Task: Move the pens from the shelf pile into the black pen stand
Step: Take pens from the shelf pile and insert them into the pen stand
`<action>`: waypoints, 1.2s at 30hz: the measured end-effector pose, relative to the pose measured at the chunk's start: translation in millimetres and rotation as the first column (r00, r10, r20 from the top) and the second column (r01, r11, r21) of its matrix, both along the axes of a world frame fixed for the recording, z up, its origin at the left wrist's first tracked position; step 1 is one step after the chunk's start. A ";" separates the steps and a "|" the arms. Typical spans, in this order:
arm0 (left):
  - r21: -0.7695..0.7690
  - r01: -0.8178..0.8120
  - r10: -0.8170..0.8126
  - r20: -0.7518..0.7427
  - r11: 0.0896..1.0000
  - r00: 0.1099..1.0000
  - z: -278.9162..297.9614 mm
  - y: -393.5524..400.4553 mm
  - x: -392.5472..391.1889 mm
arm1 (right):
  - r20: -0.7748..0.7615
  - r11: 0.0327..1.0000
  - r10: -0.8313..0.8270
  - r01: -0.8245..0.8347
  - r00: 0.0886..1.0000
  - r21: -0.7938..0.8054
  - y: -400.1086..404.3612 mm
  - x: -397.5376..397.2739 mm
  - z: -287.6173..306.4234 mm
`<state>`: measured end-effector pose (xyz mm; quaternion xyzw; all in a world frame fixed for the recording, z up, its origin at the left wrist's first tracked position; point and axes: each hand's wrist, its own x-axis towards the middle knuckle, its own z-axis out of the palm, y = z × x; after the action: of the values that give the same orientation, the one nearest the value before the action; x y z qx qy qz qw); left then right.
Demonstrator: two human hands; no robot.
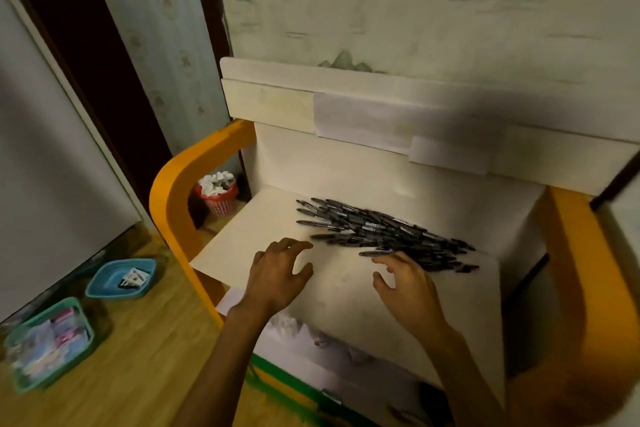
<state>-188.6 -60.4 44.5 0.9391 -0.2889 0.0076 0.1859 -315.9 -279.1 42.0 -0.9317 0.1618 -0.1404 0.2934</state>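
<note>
Both my hands are hovering over the white shelf (263, 229) rn. My left hand (277, 274) is sitting at about 9 o'clock from the pen pile (384, 232), fingers loosely curved and spread, holding nothing, a bit apart from the nearest pens. My right hand (405, 284) is reaching in at the pile's 6 o'clock edge, fingers half-open and spread, fingertips just at one loose pen (375, 252) lying at the pile's near edge; can't tell if I'm actually touching it, and I'm not gripping anything. The pens are lying in a dark heap toward the shelf's 2 o'clock side, mostly pointing the same slanted way, w/ the picture blurry so I'm not counting them. No pen stand showing in this view.

Orange frame (166, 198) is curving round the shelf's left side. Down at 10 o'clock a red basket (221, 199) is sitting on the floor w/ crumpled paper in it. On the wood floor at 8 o'clock a blue tray (110, 282) and a green tray (52, 347) are sitting w/ small bits inside.
</note>
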 end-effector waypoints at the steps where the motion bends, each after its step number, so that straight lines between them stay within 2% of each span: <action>1: -0.004 0.009 -0.009 -0.011 1.000 1.000 -1.8 -0.9 9.8 | 0.000 1.000 -0.008 0.008 1.000 0.002 -0.8 4.8 -1.6; 11: -0.050 0.080 -0.082 -0.041 0.996 0.996 -30.3 -27.0 100.2 | -0.028 0.988 -0.153 0.153 0.988 0.006 -10.4 46.0 -16.9; 16: -0.111 0.103 -0.111 -0.071 0.989 0.991 -58.5 -42.9 137.0 | 0.000 0.973 -0.229 0.228 0.974 0.038 -8.4 69.0 -16.9; 21: -0.108 0.124 -0.133 -0.077 0.986 0.988 -83.1 -56.8 166.0 | 0.019 0.959 -0.283 0.282 0.959 0.044 -6.7 86.9 -24.1; 27: 0.039 0.191 -0.192 0.021 0.981 0.981 -92.6 -74.5 188.6 | 0.024 0.947 -0.318 0.317 0.948 0.050 -10.3 92.5 -31.3; 32: 0.016 0.216 -0.217 0.085 0.976 0.972 -104.3 -73.1 205.9 | 0.031 0.944 -0.325 0.322 0.945 0.066 -18.0 88.3 -36.0; 36: 0.027 0.283 -0.284 0.043 0.959 0.958 -106.2 -72.5 210.0 | 0.047 0.939 -0.339 0.335 0.940 0.078 -23.2 87.9 -38.1</action>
<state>21.4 -132.9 -61.6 0.8895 -0.4247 -0.0001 0.1684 -228.0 -302.3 3.9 -0.8749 0.3149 -0.2106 0.3017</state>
